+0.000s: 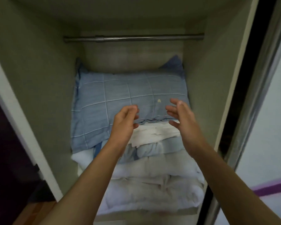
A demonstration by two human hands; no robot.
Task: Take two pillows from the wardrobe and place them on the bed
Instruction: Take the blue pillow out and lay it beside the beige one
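Inside the wardrobe (206, 88), a blue pillow (113, 98) tops folded bedding (152, 184); left hand (125, 119) and right hand (182, 116) hover empty, fingers spread.

Inside the wardrobe (44, 65), a blue checked pillow (117, 98) tops folded white bedding (152, 189). Both hands, left hand (126, 118) and right hand (181, 114), hover empty-palmed over the pillow's near edge.

Dim, soft light inside the wardrobe (201, 95), slight motion blur, wide-angle bending at edges.
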